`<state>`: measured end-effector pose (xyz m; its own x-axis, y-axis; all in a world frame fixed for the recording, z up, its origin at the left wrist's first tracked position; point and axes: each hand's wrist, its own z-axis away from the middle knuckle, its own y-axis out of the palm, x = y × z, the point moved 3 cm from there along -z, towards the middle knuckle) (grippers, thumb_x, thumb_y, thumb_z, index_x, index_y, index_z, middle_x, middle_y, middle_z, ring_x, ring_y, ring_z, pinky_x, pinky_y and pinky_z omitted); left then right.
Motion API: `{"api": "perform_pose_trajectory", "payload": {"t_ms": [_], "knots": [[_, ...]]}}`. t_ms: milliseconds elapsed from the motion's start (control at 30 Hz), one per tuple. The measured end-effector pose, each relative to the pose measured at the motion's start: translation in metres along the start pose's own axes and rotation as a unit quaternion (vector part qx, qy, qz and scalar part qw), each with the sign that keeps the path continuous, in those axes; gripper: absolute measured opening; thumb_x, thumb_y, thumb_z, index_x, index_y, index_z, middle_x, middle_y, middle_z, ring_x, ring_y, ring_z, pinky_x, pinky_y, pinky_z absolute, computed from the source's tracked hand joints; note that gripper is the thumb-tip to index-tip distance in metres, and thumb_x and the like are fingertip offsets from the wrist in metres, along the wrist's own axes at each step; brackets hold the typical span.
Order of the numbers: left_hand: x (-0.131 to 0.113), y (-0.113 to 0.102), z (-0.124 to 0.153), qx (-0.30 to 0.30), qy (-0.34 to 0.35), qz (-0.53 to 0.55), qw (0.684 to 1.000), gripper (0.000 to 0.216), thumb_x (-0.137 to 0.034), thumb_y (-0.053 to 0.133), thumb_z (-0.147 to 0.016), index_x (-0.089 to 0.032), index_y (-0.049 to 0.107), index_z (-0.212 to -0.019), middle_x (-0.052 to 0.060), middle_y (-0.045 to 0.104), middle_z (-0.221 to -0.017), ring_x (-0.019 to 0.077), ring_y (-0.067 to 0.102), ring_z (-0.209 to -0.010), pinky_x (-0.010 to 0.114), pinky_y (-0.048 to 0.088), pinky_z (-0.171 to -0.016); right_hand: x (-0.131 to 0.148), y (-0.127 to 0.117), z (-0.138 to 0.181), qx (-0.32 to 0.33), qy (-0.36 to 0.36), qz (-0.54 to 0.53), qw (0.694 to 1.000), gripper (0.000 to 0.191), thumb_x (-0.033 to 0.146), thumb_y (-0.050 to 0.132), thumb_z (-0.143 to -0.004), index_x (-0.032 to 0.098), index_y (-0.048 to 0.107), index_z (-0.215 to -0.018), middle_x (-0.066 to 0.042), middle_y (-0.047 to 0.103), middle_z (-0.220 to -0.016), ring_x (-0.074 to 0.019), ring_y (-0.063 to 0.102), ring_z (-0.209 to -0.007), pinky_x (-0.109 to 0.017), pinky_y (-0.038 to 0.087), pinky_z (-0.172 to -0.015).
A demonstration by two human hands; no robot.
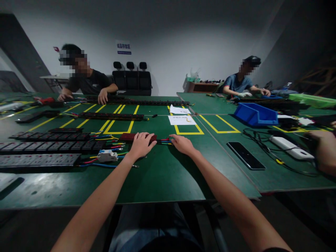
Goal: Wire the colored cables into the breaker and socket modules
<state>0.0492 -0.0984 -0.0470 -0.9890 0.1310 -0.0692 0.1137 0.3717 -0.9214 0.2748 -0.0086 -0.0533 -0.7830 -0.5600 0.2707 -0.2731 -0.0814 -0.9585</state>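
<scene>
My left hand (pixel 141 144) lies over a dark red strip-shaped piece (pixel 126 137), its fingers curved across the top and holding it on the table. Coloured wires (pixel 165 141), with red, green and blue among them, come out of the strip's right end. At their far end my right hand (pixel 183 144) is closed, thumb and fingers together on the wires; the exact grip is partly hidden. Left of my hands lie several black power strips (pixel 39 159) with loose wires. A white-grey circuit breaker (pixel 107 155) sits by their wire ends.
The green table (pixel 162 178) bears yellow tape outlines. White papers (pixel 181 120) lie beyond my hands. To the right are a phone (pixel 246 155), a blue bin (pixel 256 114), a white adapter (pixel 291 147) and black cables. Two people work across the table; another person's hand (pixel 324 147) is at right.
</scene>
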Motion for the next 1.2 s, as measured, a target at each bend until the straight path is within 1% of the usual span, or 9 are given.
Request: {"api": "perform_pose_trajectory", "payload": {"t_ms": [100, 200, 400, 700, 867, 967, 1067, 1133, 1200], "knots": [[0.001, 0.001, 0.000, -0.004, 0.001, 0.005, 1.000, 0.054, -0.053, 0.043, -0.105, -0.020, 0.058, -0.146, 0.015, 0.062, -0.140, 0.0334, 0.053, -0.134, 0.059, 0.032, -0.119, -0.001, 0.001, -0.001, 0.004, 0.004, 0.002, 1.000, 0.040, 0.036, 0.038, -0.108, 0.027, 0.062, -0.140, -0.009, 0.072, -0.130, -0.0264, 0.068, -0.113, -0.034, 0.048, -0.089], [0.001, 0.002, 0.000, -0.006, 0.002, 0.009, 1.000, 0.054, -0.053, 0.043, -0.105, -0.020, 0.058, -0.146, 0.015, 0.062, -0.140, 0.0333, 0.053, -0.134, 0.059, 0.032, -0.120, -0.001, 0.003, -0.002, 0.005, 0.004, 0.002, 1.000, 0.039, 0.036, 0.038, -0.109, 0.027, 0.065, -0.135, -0.009, 0.073, -0.128, -0.0261, 0.069, -0.112, -0.033, 0.048, -0.088], [0.001, 0.001, 0.000, -0.007, 0.005, 0.007, 1.000, 0.054, -0.053, 0.043, -0.106, -0.020, 0.058, -0.146, 0.016, 0.062, -0.140, 0.0336, 0.053, -0.133, 0.059, 0.033, -0.119, -0.002, 0.003, -0.003, -0.003, 0.011, -0.004, 1.000, 0.038, 0.036, 0.040, -0.108, 0.025, 0.066, -0.132, -0.010, 0.074, -0.125, -0.0267, 0.069, -0.108, -0.033, 0.047, -0.085], [0.000, 0.000, 0.001, -0.006, 0.005, 0.004, 1.000, 0.054, -0.053, 0.043, -0.106, -0.020, 0.058, -0.145, 0.016, 0.062, -0.140, 0.0335, 0.054, -0.133, 0.059, 0.033, -0.119, 0.000, 0.003, -0.002, -0.007, 0.008, 0.002, 1.000, 0.038, 0.037, 0.038, -0.107, 0.024, 0.069, -0.127, -0.011, 0.074, -0.121, -0.0276, 0.070, -0.104, -0.032, 0.046, -0.078], [0.000, 0.000, 0.000, -0.007, 0.002, -0.006, 1.000, 0.053, -0.052, 0.044, -0.105, -0.020, 0.059, -0.145, 0.015, 0.063, -0.140, 0.0332, 0.054, -0.133, 0.058, 0.033, -0.119, -0.002, 0.003, -0.003, 0.000, 0.011, -0.004, 1.000, 0.040, 0.038, 0.036, -0.108, 0.025, 0.069, -0.124, -0.011, 0.075, -0.119, -0.0265, 0.069, -0.103, -0.032, 0.046, -0.080], [0.000, 0.000, 0.000, -0.001, 0.001, -0.002, 1.000, 0.053, -0.053, 0.044, -0.105, -0.020, 0.059, -0.145, 0.015, 0.062, -0.141, 0.0333, 0.053, -0.133, 0.058, 0.033, -0.119, -0.008, 0.002, -0.006, -0.007, 0.011, -0.029, 1.000, 0.041, 0.031, 0.034, -0.108, 0.024, 0.068, -0.128, -0.011, 0.073, -0.122, -0.0256, 0.068, -0.105, -0.031, 0.047, -0.082], [0.001, 0.000, 0.000, 0.004, 0.002, 0.001, 1.000, 0.054, -0.053, 0.043, -0.106, -0.021, 0.058, -0.146, 0.015, 0.061, -0.142, 0.0332, 0.053, -0.134, 0.059, 0.033, -0.119, -0.017, -0.001, -0.007, -0.030, 0.009, -0.035, 0.999, 0.037, 0.020, 0.044, -0.100, 0.022, 0.070, -0.126, -0.011, 0.072, -0.122, -0.0230, 0.066, -0.105, -0.028, 0.046, -0.082], [0.001, 0.000, 0.000, 0.005, 0.004, 0.002, 1.000, 0.054, -0.053, 0.043, -0.106, -0.021, 0.057, -0.147, 0.015, 0.061, -0.142, 0.0330, 0.052, -0.135, 0.059, 0.033, -0.120, -0.022, -0.001, -0.008, -0.036, 0.002, -0.028, 0.999, 0.031, 0.019, 0.054, -0.093, 0.021, 0.073, -0.117, -0.010, 0.072, -0.115, -0.0212, 0.066, -0.098, -0.027, 0.046, -0.079], [0.001, 0.000, 0.000, 0.006, 0.004, 0.003, 1.000, 0.054, -0.052, 0.043, -0.106, -0.021, 0.056, -0.148, 0.015, 0.061, -0.142, 0.0329, 0.052, -0.135, 0.059, 0.032, -0.120, -0.026, -0.001, -0.009, -0.037, -0.016, -0.034, 0.999, 0.026, 0.020, 0.061, -0.089, 0.021, 0.076, -0.109, -0.008, 0.072, -0.105, -0.0194, 0.065, -0.090, -0.026, 0.045, -0.076]]}}
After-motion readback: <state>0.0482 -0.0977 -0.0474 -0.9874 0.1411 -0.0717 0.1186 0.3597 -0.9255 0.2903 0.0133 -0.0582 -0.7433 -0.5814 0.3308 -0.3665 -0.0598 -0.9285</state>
